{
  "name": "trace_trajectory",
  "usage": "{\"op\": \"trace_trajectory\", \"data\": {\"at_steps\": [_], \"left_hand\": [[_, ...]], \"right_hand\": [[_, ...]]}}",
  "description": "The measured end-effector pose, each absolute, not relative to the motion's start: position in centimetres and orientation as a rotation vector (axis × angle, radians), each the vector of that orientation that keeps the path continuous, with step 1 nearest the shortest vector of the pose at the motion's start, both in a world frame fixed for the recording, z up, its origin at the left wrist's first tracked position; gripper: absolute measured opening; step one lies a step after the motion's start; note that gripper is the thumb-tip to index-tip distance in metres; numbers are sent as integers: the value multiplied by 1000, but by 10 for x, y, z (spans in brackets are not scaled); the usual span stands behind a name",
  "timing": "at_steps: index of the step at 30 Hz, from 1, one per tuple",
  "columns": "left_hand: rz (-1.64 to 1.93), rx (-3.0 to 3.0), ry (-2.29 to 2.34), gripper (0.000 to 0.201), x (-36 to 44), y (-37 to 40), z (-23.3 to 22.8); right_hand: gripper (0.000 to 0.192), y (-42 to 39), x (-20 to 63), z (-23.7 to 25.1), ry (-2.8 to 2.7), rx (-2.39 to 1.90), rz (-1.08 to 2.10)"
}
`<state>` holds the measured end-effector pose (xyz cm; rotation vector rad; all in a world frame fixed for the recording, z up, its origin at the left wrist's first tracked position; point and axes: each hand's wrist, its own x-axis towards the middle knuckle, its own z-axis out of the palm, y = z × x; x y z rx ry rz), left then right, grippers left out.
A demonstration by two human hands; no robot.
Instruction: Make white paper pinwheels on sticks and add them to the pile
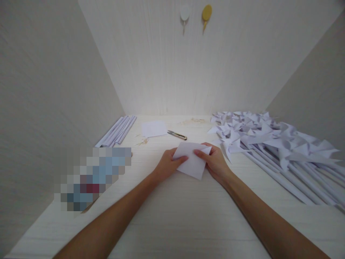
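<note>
Fingers: both hands pinch one white paper sheet (192,160) from its two sides, thumbs lying on top of it, the other fingers tucked under or behind and mostly hidden
Left hand (167,166): closed on the sheet's left edge, thumb tip pressed flat on the paper near its middle
Right hand (215,162): closed on the sheet's right edge, thumb pointing left across the top, almost meeting the left thumb
Paper sheet: near the middle of the table (172,216), turned corner-wise so one corner points toward the near edge; whether it rests on the table or is lifted just off it cannot be told
Second sheet (154,128): small, white, lying flat on the far side of the table, left of centre, well apart from the hands
Cutter (177,135): slim, grey with a yellowish body, lying just right of the second sheet, beyond the hands
Rolled paper sticks (118,130): a small bundle side by side at the far left, running along the left wall
Paper pinwheels (269,138): a large heap of white ones on paper stems filling the right side of the table, the nearest lying just beside the right hand
Scraps (142,141): a few pale bits on the table between the sticks and the hands
Wall hooks (206,13): one white and one yellow, high on the far wall
Blurred patch (93,176): near left on the table, contents unreadable
</note>
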<state>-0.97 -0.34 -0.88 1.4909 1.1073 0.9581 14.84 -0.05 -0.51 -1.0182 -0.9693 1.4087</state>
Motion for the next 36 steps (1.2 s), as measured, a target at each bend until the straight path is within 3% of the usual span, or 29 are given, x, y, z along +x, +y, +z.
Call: {"op": "trace_trajectory", "data": {"at_steps": [7,18,25,30,36], "left_hand": [[964,1319,1062,23,-11,-4,-2],[1125,1303,1017,32,-23,9,-7],[1425,931,1049,35,-29,17,-4],[1442,783,998,39,-32,19,1],[1477,789,1021,40,-32,19,1]], "right_hand": [[29,-2,151,-2,-909,-983,1487],[32,6,155,-1,-745,-931,1415],[32,6,158,-7,-1142,-1133,1389],[40,2,159,-5,-1383,-1075,1473],[47,-2,155,-3,-1511,-1069,1359]]}}
